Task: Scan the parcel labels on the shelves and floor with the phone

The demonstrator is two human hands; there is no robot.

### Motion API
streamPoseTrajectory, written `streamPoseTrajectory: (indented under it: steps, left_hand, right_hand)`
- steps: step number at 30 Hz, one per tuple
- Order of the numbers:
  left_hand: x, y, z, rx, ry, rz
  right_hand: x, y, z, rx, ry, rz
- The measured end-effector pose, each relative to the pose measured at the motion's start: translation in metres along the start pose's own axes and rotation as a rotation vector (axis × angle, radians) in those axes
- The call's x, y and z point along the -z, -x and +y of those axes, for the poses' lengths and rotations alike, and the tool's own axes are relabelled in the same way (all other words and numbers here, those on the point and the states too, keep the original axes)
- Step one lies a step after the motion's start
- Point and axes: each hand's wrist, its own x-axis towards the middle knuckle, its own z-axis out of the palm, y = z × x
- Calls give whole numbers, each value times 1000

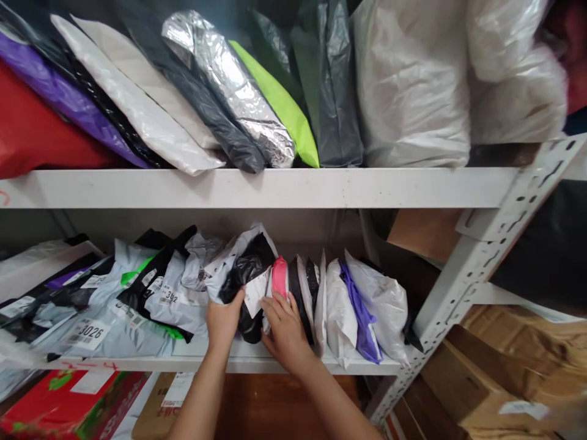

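Observation:
On the lower shelf, a black plastic parcel point(251, 260) with a white label point(257, 294) stands between my hands. My left hand point(224, 321) grips its left side, thumb near the label, the other fingers hidden behind. To its right is a narrow pink parcel point(279, 276). My right hand point(285, 327) rests against the pink parcel's lower front and the label's edge, its fingers apart. Further right stand more thin parcels, among them a white one point(342, 311) and a purple one point(362, 318).
Grey parcels with labels point(89, 333) lie along the shelf to the left. The upper shelf's white beam point(275, 188) runs above my hands, holding large bags. A slanted perforated post point(477, 244) stands right. Below are a red box point(55, 403) and cardboard boxes point(486, 391).

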Motion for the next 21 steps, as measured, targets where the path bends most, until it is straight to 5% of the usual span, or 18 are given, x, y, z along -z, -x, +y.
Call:
streamPoseTrajectory:
  steps: [8,13,17,21]
  left_hand:
    - [-23,38,11,-466,-87,-88]
    - [-19,32,11,-325,-117,-23]
    - [-10,22,20,-162,-254,-169]
    - [-7,24,26,-173,-281,-213]
  right_hand:
    - [-14,-1,6,24,67,82]
    - [-20,1,13,101,134,124]
    - [-23,4,19,163,174,153]
    - [-27,5,22,178,211,189]
